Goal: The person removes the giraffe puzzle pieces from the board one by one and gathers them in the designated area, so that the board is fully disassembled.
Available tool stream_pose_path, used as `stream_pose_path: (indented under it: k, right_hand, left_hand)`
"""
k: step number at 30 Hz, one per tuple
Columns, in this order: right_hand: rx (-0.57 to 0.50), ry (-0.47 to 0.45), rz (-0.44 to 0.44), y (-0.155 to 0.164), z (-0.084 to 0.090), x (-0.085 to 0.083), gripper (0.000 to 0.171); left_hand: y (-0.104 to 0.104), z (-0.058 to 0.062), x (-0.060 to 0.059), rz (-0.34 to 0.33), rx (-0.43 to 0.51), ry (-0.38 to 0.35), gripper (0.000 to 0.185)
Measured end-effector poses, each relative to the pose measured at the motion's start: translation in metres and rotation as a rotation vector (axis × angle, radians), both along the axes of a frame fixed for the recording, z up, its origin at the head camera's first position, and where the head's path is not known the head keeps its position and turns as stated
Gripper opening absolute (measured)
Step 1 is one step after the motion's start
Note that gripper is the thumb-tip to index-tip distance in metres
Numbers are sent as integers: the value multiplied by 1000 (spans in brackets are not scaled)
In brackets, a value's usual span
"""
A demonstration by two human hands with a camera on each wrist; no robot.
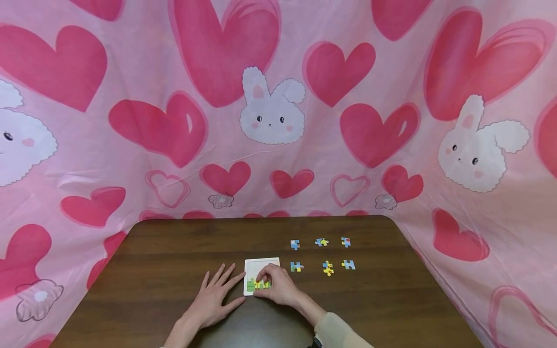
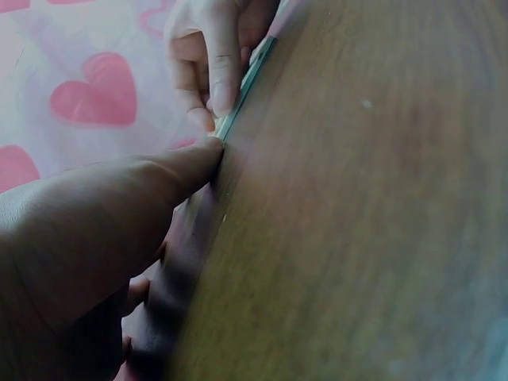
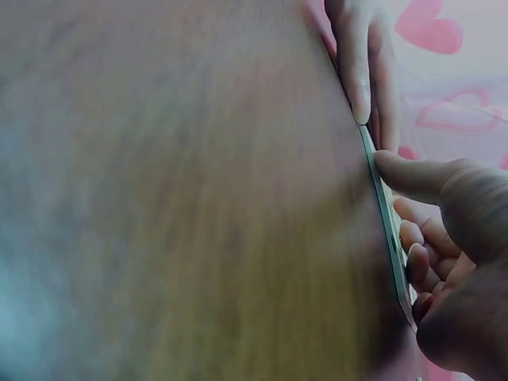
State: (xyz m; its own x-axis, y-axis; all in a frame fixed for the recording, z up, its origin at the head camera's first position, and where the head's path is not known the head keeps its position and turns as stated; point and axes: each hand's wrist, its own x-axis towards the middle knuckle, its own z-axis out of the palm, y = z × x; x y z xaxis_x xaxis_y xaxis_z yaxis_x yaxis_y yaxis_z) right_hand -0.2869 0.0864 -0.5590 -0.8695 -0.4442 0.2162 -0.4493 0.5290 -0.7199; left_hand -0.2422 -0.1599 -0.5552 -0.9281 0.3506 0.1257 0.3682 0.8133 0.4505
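Note:
A small white puzzle board [image 1: 261, 264] lies on the table, with green and yellow puzzle pieces [image 1: 251, 285] along its near side. My left hand [image 1: 212, 298] rests flat with fingers spread, its fingertip at the board's left edge. From the right, my right hand [image 1: 280, 286] reaches over the board. Its thumb and index finger pinch a yellow-green puzzle piece [image 1: 262, 285] in the near row, which the fingers partly cover. In the right wrist view, the right thumb [image 3: 413, 176] is at the board's edge while the other fingers curl above it.
On the brown table [image 1: 183, 251], several loose puzzle pieces lie right of the board in two rows, among them a blue-and-red piece [image 1: 345, 241] and a yellow piece [image 1: 328, 268]. A pink curtain [image 1: 270, 159] with hearts and rabbits hangs around the table.

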Motion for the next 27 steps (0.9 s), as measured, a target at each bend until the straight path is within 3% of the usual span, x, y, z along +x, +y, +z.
stream_pose_path:
  k: [17,27]
  right_hand:
    - [23,35,4,2,-2,9,40]
    - [41,46,-9,-1,-2,11,36]
  left_hand:
    - [1,-4,1,1,-4,5,68]
    - [0,-8,-2,14,20,16,67]
